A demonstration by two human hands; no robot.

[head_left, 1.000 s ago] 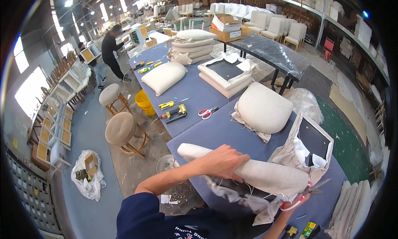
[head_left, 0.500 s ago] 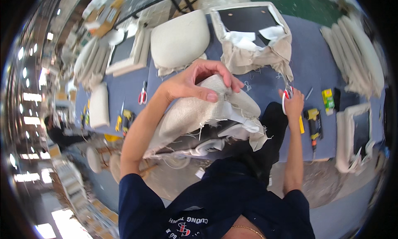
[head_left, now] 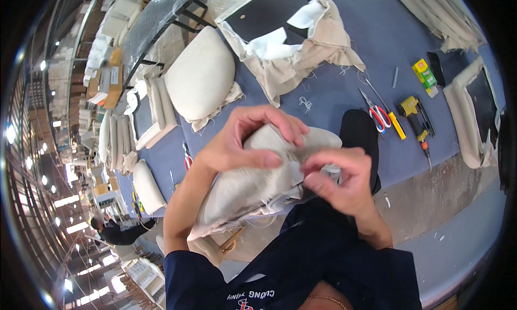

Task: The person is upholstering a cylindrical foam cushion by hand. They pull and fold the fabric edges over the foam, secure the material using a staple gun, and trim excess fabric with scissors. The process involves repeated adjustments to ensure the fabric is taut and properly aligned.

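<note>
A beige fabric-covered seat cushion (head_left: 237,194) is propped up close to my body, its ragged underside edge facing me. My left hand (head_left: 250,143) wraps over the cushion's top corner, thumb on the near side and fingers behind. At the same corner my right hand (head_left: 344,178) has its thumb and fingertips closed on the loose fabric edge; motion blurs it a little. Red-and-white-handled scissors (head_left: 380,119) lie on the blue-grey table beyond my right hand, next to a tool with a yellow handle (head_left: 397,127) and a thin shaft.
A yellow staple gun (head_left: 413,117) and a green-yellow box (head_left: 425,75) lie at the right. An upholstered frame with black backing (head_left: 269,16) and a rounded cushion (head_left: 199,73) lie at the far side. More covered pieces (head_left: 464,97) stand at right. A person (head_left: 121,232) is off left.
My right hand has put the scissors down on the table and come over to the cushion's fabric edge. My left hand keeps its hold. The view has turned.
</note>
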